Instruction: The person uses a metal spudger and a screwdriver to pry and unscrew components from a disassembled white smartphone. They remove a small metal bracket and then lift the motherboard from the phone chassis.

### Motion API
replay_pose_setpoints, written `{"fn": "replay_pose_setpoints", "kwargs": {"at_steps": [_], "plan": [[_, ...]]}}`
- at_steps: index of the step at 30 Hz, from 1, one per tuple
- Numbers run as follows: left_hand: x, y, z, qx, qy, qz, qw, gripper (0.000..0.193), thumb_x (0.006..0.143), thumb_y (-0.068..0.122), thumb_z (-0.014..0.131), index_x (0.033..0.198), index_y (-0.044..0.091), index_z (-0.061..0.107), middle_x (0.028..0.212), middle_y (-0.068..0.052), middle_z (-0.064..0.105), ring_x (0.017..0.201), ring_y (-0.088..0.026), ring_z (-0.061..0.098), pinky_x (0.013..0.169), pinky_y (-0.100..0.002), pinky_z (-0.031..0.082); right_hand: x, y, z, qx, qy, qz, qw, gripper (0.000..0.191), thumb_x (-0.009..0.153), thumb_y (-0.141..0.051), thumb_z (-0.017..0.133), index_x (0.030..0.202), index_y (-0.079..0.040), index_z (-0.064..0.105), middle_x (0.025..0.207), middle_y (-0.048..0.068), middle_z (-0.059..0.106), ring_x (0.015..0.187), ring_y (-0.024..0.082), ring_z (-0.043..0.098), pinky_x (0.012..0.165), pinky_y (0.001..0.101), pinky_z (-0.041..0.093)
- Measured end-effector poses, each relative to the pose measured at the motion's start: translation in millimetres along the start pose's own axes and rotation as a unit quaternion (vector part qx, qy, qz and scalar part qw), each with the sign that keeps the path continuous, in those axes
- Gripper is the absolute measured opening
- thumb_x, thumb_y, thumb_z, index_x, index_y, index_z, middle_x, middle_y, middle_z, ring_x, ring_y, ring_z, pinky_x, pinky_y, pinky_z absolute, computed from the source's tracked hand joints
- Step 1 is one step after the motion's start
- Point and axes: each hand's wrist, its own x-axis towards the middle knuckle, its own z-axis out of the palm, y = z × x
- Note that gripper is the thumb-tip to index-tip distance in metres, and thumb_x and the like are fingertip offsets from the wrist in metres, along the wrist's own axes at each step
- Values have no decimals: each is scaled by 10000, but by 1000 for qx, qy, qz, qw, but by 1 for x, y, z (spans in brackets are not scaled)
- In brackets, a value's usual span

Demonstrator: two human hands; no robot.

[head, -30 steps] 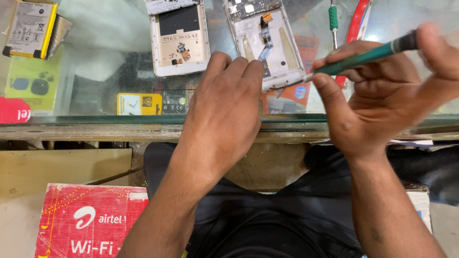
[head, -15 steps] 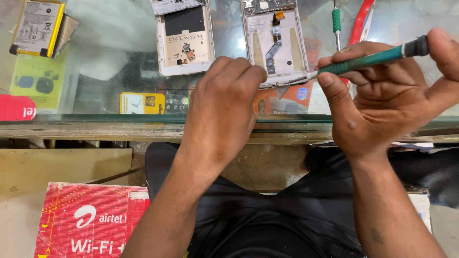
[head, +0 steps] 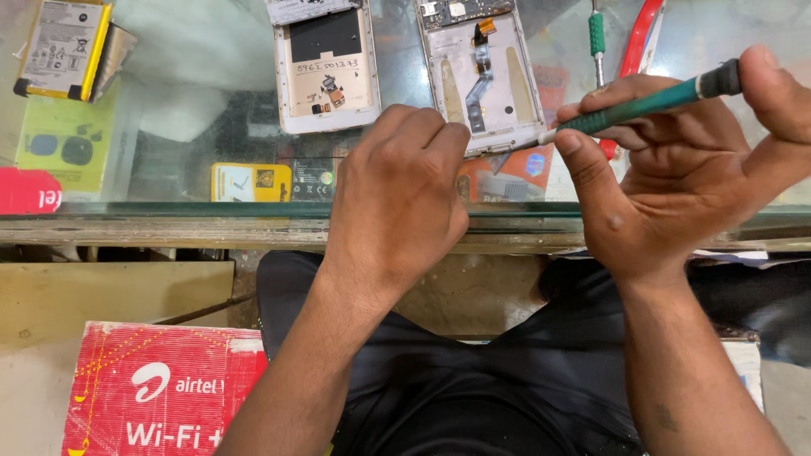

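- Your right hand [head: 676,177] sits at the right of the frame, closed around a green-handled screwdriver [head: 642,105]: the thumb presses the dark cap at the upper right, the index finger lies along the shaft, and the other fingers curl underneath.
- The screwdriver slants down to the left, and its pale tip meets the lower right corner of the opened phone frame [head: 486,72] at the top centre of the picture.
- Your left hand [head: 397,203] lies palm down in the middle of the frame, fingers bent, with the fingertips [head: 456,139] pressed onto the lower edge of that phone frame. It grips nothing that you can see; whether something small is pinned under the fingertips cannot be told from this view.
- The phone frame lies flat on the glass counter [head: 169,127], its inside facing up, showing a grey ribbon cable and a small orange part.
- Just left of it, also flat on the glass, lies a second opened phone [head: 325,63] with a dark rectangular recess.
- A yellow-edged battery [head: 63,46] rests in the upper left corner, well apart from both hands.
- Another green-handled tool [head: 596,38] and a red strip [head: 638,46] lie at the top right, just beyond your right knuckles.
- A red box [head: 152,388] stands in the lower left of the frame, below the counter edge.
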Motion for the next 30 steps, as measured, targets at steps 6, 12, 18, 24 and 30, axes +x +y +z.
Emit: {"fn": "replay_pose_setpoints", "kwargs": {"at_steps": [6,12,18,24,30], "plan": [[5,4,-3,23,-20,5,1000,146,737,-46,697,877,-7,692,880,-120,675,897,-289,649,762,-430,564,-3,-2,-2,44,22,52,997,870,1145,158,721,1599,-195,69,1216,237,613,1073,287,716,970,304,640],[14,8,-10,43,-68,3,997,149,829,113,775,876,-7,700,881,-128,689,885,-289,655,710,-433,560,4,1,-5,30,18,165,986,749,1063,132,750,1488,-106,181,1174,249,658,954,285,701,840,314,595],[13,8,-14,61,-76,14,995,105,849,45,694,936,-15,695,938,-135,691,925,-293,652,752,-436,575,13,-8,2,24,20,39,999,507,1072,115,743,1349,-45,351,1198,252,681,1041,288,731,890,324,632],[5,8,-6,34,-33,-1,999,120,871,0,657,981,-27,697,952,-138,680,971,-293,649,797,-430,564,26,-27,15,-51,30,-83,995,289,1036,88,775,1154,21,520,1170,265,709,1068,303,760,902,340,664],[-3,3,-6,22,-4,3,1000,111,839,-12,678,948,-21,692,967,-138,674,1008,-301,647,859,-431,563,35,-45,17,-144,-1,-58,988,290,909,37,881,872,31,593,1011,198,745,851,260,761,708,317,594]]}}
